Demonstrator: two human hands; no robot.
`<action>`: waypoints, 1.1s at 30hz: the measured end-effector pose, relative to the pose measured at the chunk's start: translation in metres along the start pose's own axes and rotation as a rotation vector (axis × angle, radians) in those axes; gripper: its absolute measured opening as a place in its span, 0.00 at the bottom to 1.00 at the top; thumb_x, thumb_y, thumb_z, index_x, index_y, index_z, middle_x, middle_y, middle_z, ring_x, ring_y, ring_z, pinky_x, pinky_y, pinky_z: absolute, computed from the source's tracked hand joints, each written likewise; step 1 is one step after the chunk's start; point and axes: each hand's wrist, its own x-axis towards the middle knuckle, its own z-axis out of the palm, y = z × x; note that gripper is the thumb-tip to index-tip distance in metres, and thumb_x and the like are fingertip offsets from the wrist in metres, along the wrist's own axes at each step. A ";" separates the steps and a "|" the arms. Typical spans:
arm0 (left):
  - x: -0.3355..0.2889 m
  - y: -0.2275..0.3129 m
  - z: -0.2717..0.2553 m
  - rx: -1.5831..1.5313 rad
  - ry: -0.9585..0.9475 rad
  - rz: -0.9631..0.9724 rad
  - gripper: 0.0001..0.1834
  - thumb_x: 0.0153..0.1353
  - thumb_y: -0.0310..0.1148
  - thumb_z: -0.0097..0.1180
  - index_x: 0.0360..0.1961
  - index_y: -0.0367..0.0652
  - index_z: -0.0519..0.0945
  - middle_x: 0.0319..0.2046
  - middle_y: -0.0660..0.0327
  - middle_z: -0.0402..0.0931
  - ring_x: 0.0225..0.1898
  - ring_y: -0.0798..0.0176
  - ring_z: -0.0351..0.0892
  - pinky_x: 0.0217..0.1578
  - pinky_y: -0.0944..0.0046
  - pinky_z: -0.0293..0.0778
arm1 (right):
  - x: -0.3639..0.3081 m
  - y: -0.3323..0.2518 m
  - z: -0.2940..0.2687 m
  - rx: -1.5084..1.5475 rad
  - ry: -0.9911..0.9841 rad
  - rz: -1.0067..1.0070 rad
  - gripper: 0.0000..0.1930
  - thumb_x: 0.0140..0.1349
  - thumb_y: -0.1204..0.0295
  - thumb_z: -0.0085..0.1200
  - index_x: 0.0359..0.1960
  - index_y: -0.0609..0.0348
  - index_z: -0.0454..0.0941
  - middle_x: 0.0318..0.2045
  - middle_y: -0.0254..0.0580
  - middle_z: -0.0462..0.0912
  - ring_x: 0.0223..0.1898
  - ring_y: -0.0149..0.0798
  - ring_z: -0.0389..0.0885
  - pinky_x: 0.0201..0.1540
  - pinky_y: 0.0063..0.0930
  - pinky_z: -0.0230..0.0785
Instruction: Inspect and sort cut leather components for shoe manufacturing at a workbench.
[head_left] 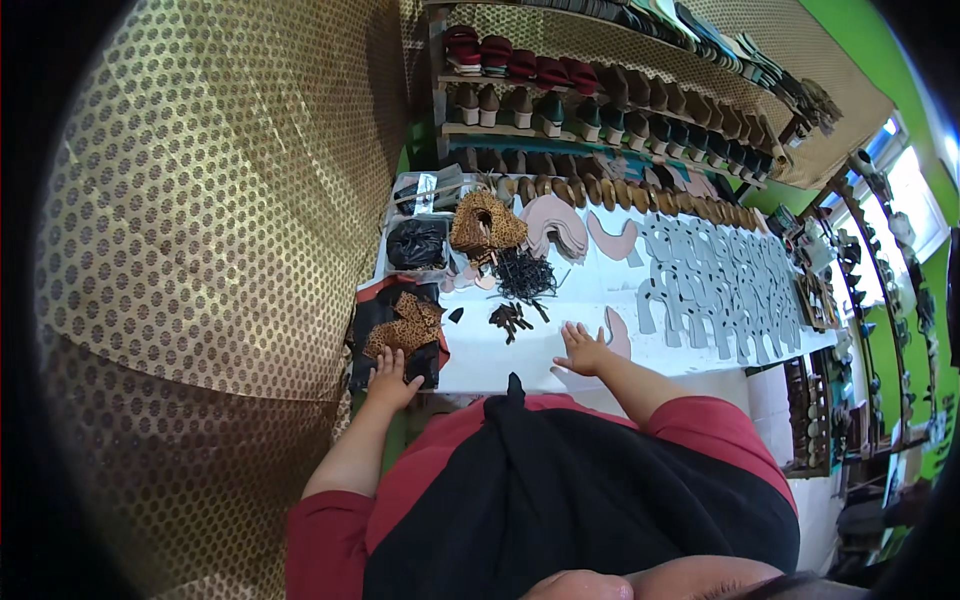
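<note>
My left hand (393,382) rests with its fingers spread at the near edge of a black mat (375,335), its fingertips by a leopard-print shoe-upper piece (408,326). On the white table my right hand (582,352) lies flat, fingers apart, holding nothing. Just right of it is a curved pale pink piece (618,332). Between the hands, farther in, sit a few short dark strips (511,321) and a heap of black strips (526,273). A small black scrap (456,315) lies beside the mat.
A pile of leopard-print pieces (485,222), stacked pink pieces (552,225) and a bin with a black bag (417,244) stand at the back. Rows of grey cut pieces (715,285) cover the right side. Behind rise shoe shelves (560,133); a patterned curtain (220,200) hangs left.
</note>
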 end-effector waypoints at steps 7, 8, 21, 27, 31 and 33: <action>0.010 0.005 -0.026 0.052 -0.206 -0.050 0.53 0.63 0.71 0.42 0.79 0.52 0.41 0.79 0.53 0.30 0.79 0.49 0.36 0.74 0.42 0.42 | 0.023 0.032 -0.003 0.253 -0.046 0.039 0.45 0.69 0.35 0.34 0.78 0.52 0.45 0.79 0.41 0.42 0.79 0.52 0.37 0.72 0.75 0.31; 0.009 0.003 -0.027 0.042 -0.204 -0.027 0.52 0.64 0.70 0.42 0.79 0.52 0.41 0.79 0.53 0.30 0.79 0.50 0.36 0.74 0.41 0.42 | 0.041 0.054 0.022 0.330 0.083 0.033 0.43 0.70 0.37 0.34 0.78 0.50 0.45 0.79 0.39 0.43 0.79 0.53 0.37 0.71 0.76 0.32; 0.009 -0.005 -0.020 -0.014 -0.230 -0.041 0.48 0.67 0.66 0.41 0.79 0.55 0.41 0.79 0.56 0.29 0.80 0.52 0.35 0.74 0.40 0.39 | 0.002 0.027 -0.006 0.127 0.136 0.142 0.31 0.72 0.49 0.39 0.72 0.46 0.62 0.77 0.35 0.51 0.78 0.55 0.42 0.68 0.81 0.38; 0.012 0.007 -0.025 -0.001 -0.210 -0.042 0.47 0.68 0.65 0.40 0.79 0.56 0.40 0.80 0.57 0.29 0.80 0.52 0.34 0.74 0.39 0.37 | -0.003 0.084 -0.002 0.377 0.441 0.398 0.26 0.69 0.54 0.46 0.67 0.46 0.71 0.72 0.40 0.65 0.75 0.53 0.55 0.66 0.83 0.42; 0.032 -0.053 0.006 -0.166 -0.182 0.007 0.40 0.71 0.61 0.36 0.77 0.53 0.50 0.78 0.53 0.37 0.77 0.47 0.46 0.72 0.36 0.43 | -0.002 0.103 -0.021 0.508 0.286 0.452 0.27 0.65 0.56 0.51 0.67 0.40 0.72 0.66 0.39 0.73 0.71 0.52 0.63 0.66 0.82 0.43; 0.041 -0.057 0.013 -0.533 -0.098 -0.149 0.30 0.72 0.51 0.45 0.62 0.39 0.75 0.71 0.48 0.63 0.74 0.42 0.54 0.71 0.55 0.54 | 0.007 0.109 -0.020 0.475 0.311 0.414 0.25 0.64 0.57 0.52 0.64 0.38 0.75 0.63 0.40 0.76 0.69 0.53 0.66 0.67 0.80 0.43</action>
